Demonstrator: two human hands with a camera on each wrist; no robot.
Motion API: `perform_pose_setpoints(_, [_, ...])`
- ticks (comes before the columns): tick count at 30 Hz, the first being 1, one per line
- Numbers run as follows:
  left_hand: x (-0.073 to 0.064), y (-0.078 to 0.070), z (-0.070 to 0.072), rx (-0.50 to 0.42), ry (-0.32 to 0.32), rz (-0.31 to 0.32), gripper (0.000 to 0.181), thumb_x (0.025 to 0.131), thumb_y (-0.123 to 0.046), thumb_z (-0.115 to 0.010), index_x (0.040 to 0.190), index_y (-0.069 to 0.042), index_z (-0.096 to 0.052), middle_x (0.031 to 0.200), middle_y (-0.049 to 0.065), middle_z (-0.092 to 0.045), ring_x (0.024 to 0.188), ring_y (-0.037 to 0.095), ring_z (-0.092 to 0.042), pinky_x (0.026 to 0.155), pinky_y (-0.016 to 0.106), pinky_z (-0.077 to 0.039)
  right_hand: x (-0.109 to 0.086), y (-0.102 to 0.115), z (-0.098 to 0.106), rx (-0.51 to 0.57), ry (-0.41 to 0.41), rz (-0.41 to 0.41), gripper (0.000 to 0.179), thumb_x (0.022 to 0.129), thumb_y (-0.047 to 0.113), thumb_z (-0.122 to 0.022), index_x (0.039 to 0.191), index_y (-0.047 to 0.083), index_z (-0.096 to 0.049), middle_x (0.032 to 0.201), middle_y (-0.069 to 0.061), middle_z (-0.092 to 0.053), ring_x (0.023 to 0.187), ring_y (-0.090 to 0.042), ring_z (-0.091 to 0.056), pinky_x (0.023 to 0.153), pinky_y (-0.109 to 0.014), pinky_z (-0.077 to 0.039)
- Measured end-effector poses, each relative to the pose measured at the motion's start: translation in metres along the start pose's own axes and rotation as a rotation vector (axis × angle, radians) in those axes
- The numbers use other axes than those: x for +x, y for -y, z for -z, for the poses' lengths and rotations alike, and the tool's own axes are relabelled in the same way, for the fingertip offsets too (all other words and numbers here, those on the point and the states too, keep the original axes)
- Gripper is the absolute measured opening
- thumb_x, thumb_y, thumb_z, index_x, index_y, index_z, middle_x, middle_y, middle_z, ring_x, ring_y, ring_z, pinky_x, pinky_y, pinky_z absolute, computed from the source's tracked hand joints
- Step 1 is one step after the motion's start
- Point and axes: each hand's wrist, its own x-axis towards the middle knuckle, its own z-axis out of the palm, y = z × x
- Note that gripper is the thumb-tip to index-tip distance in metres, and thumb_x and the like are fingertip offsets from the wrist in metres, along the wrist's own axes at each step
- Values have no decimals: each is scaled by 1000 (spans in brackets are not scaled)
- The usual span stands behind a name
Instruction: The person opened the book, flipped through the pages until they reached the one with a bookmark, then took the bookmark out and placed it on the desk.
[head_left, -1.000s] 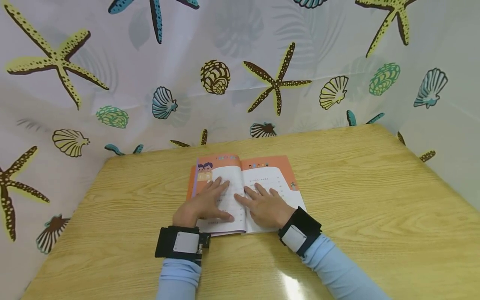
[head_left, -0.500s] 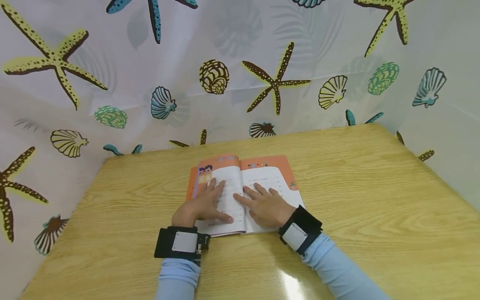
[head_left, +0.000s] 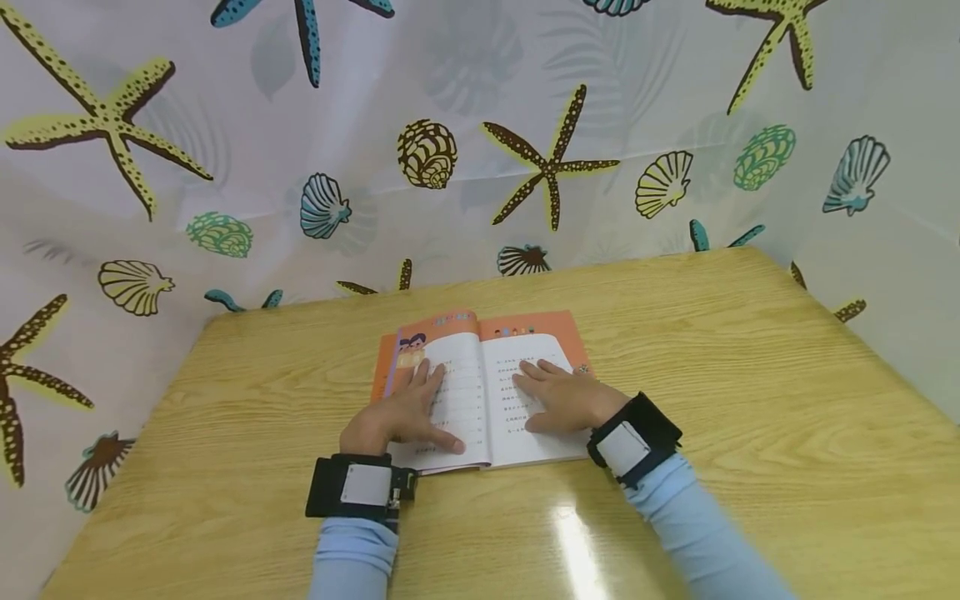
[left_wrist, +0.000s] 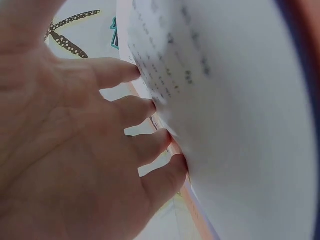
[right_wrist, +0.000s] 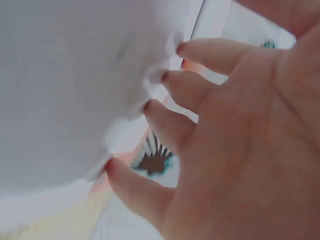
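An open book with orange-topped pages of printed text lies on the wooden table. Across its left page rests my left hand, fingers spread and thumb toward the spine. My right hand lies on the right page, its fingers also spread and pointing toward the spine. In the left wrist view, the fingertips of the left hand touch the white page. The right wrist view has the fingertips of the right hand against the other page. Neither hand grips anything.
The wooden table extends on both sides of the book. Behind it hangs a pale curtain printed with starfish and shells. Each wrist wears a black strap with a white plate.
My right hand has slid right, away from the spine and across the right page, uncovering more text. The left hand stays almost where it was on the left page.
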Motion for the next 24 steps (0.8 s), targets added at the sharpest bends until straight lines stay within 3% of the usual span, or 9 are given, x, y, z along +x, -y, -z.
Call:
perform_pose_setpoints(12, [-1, 3, -1, 49, 23, -12, 124, 77, -39, -89, 159, 7, -8, 166, 27, 1, 152, 46, 0, 119, 61, -16, -15, -54, 17, 118, -41, -155, 77, 96, 30, -66, 156, -3, -31, 163, -27, -20, 149, -50, -16, 107, -81, -9])
perform_pose_setpoints(17, [1, 5, -1, 37, 20, -17, 123, 77, -38, -89, 161, 3, -9, 167, 26, 2, 152, 46, 0, 118, 62, -15, -17, -65, 17, 145, -58, -175, 76, 98, 28, -66, 156, -5, -29, 161, -31, -22, 146, -57, -13, 109, -78, -13])
perform_pose_setpoints(24, [2, 4, -2, 34, 11, -10, 124, 76, -39, -90, 161, 1, -10, 167, 25, 2, 152, 46, -1, 118, 63, -16, -14, -69, 16, 180, -72, -147, 79, 97, 24, -68, 150, -18, -26, 158, -39, -18, 145, -60, -11, 115, -68, -18])
